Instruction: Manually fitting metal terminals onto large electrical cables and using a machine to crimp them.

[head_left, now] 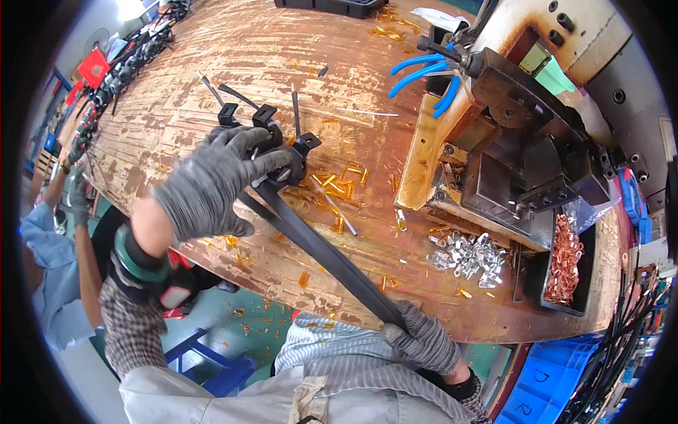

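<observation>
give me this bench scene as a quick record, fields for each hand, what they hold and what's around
left hand: gloved, gripping the forked end of a black cable bundle
right hand: gloved, clamped on the bundle at the bench edge
cable ends: black connectors fanned out past the left fingers
surface: worn brown workbench
loose parts: silver terminals in a pile, copper terminals in a black tray
machine: press with blue hoses
nearby: another person's arm at the left
</observation>
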`<state>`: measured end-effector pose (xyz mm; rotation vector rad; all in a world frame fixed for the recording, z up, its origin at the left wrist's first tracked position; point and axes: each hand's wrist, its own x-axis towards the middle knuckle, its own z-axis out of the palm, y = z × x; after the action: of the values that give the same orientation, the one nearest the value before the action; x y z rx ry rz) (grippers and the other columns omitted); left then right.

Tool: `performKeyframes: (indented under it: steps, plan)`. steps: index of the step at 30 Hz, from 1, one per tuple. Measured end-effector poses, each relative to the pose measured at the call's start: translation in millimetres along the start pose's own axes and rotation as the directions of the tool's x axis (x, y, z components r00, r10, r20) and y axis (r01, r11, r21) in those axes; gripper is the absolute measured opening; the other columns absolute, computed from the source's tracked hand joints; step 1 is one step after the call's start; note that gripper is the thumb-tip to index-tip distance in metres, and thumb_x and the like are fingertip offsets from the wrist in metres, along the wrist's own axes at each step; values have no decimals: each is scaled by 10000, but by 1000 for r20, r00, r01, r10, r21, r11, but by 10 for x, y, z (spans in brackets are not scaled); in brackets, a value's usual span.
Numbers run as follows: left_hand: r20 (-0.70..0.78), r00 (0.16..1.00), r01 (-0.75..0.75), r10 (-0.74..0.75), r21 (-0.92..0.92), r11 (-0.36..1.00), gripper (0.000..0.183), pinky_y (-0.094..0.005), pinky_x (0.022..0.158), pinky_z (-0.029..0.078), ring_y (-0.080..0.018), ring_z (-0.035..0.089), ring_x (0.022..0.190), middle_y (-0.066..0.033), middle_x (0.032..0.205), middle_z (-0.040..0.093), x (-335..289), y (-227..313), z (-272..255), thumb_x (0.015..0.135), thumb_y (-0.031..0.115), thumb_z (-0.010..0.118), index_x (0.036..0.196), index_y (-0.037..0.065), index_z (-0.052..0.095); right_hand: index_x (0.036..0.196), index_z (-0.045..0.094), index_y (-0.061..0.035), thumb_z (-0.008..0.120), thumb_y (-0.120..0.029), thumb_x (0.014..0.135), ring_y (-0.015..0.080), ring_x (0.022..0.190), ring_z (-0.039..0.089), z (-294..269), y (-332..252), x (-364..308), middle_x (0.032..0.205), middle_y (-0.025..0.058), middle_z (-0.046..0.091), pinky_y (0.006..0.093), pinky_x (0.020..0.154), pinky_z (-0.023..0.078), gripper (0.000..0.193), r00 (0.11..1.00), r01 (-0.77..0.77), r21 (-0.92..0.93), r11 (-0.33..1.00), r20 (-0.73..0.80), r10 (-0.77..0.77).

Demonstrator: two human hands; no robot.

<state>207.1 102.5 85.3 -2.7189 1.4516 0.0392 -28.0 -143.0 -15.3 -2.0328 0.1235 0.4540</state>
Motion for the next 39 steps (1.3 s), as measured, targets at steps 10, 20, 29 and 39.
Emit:
performKeyframes:
  steps: [10,20,29,39]
  plan:
    - [-585,806,-65,85,55,996,635,-431,830,417,-310,525,953,-104,1019,546,186,-163,802,544,121,736,1141,133,519,1182,469,-1,503,-326,868,372,782,604,-47,-65,-8,888,230,601,417,679,489,453,990,69,-113,991,-115,-82]
    - [-436,854,-92,285,412,907,601,-394,821,421,-300,522,940,-110,1006,542,1359,-518,626,665,117,609,1240,108,435,1138,440,21,489,-274,876,351,658,597,266,-62,512,808,251,579,431,598,470,398,940,72,194,978,-341,-1]
    - [-369,880,-102,298,467,878,424,-405,973,342,-213,505,1047,-36,1068,553,1200,-780,782,712,142,577,1133,139,539,1147,466,-18,524,-301,881,127,720,562,-68,-157,471,809,78,557,288,591,500,393,983,111,549,828,-182,-12]
    - [-306,915,-118,262,419,900,384,-395,991,316,-281,466,1089,-83,1132,517,1084,-1241,723,702,59,556,1080,126,572,941,526,-25,520,-390,814,312,692,614,44,-350,501,759,162,618,423,599,482,387,954,106,-412,905,-216,-210]
